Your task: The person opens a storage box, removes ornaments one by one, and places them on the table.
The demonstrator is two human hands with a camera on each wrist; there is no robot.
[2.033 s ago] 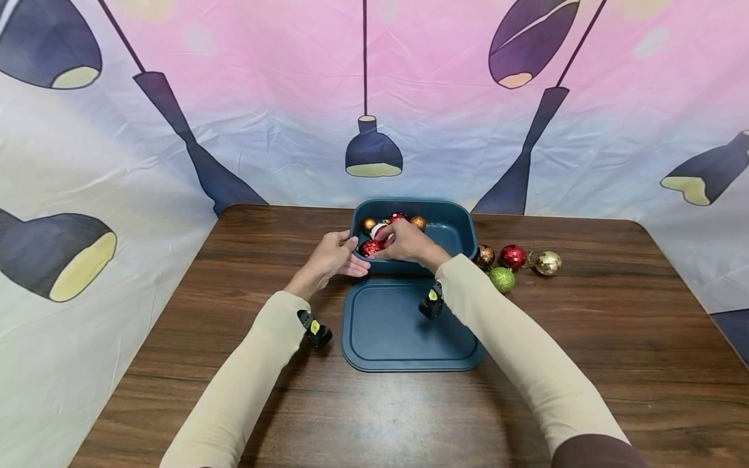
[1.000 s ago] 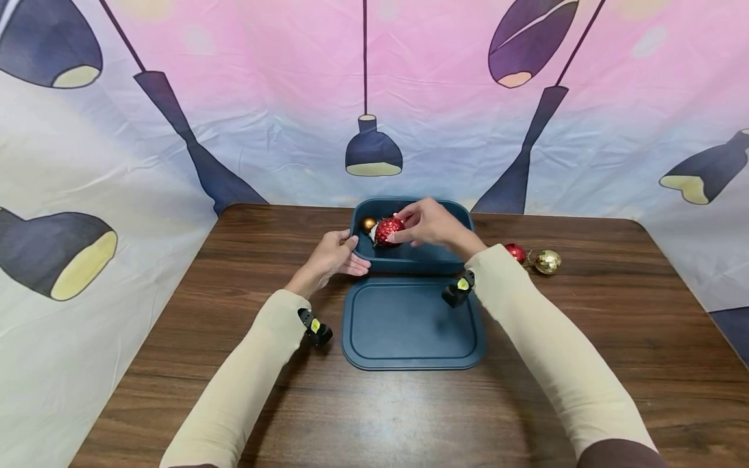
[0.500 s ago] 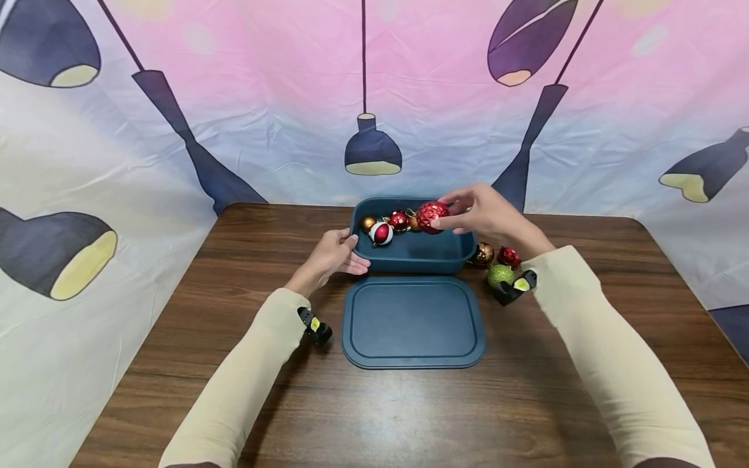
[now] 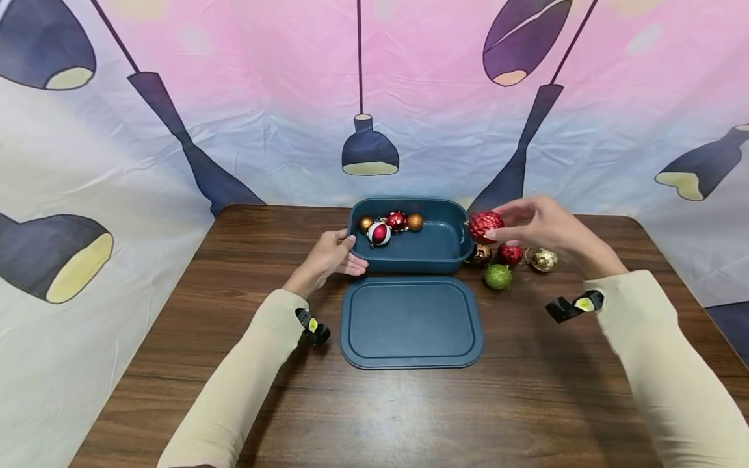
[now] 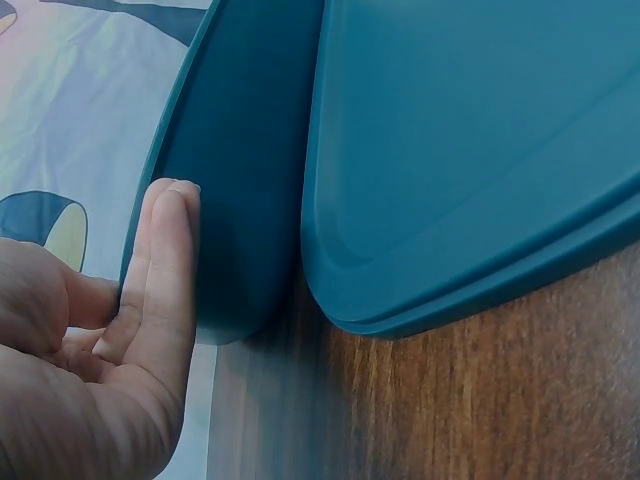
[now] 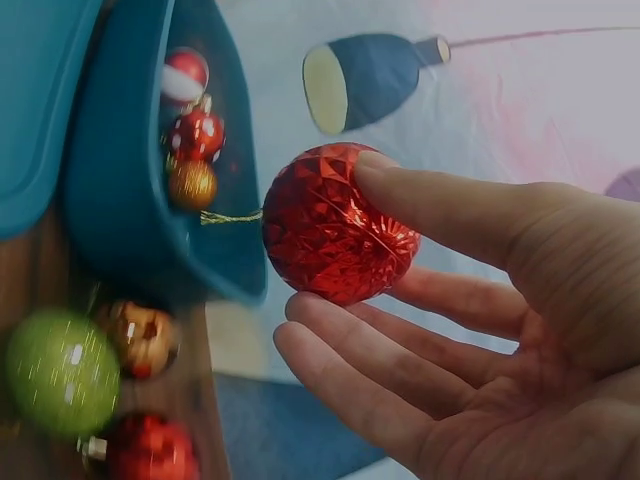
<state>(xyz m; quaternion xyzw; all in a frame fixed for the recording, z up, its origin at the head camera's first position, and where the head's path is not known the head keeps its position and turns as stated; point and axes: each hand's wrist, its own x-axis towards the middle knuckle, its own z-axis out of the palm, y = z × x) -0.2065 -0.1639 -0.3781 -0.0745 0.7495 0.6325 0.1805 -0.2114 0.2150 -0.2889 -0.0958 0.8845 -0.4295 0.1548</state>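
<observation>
My right hand (image 4: 547,224) pinches a red faceted Christmas bauble (image 4: 486,227) between thumb and fingertips, beyond the right end of the blue box (image 4: 441,244). In the right wrist view a gold string trails from that bauble (image 6: 335,225) toward the box. My left hand (image 4: 330,255) holds the box's left front corner, thumb at the rim and fingers straight along the front wall, as the left wrist view also shows. Inside the box lie a red-and-white bauble (image 4: 379,234), a shiny red one (image 4: 396,221) and two small gold ones, all toward the left.
The flat blue lid (image 4: 411,323) lies on the wooden table (image 4: 374,416) in front of the box. Right of the box are a green glitter bauble (image 4: 498,277), a bronze one (image 4: 482,253), a red one (image 4: 510,254) and a gold one (image 4: 545,260). A printed cloth hangs behind.
My right hand has picked the red faceted bauble out of the box's left part and carried it right, past the box's right end. The left hand has stayed at the corner.
</observation>
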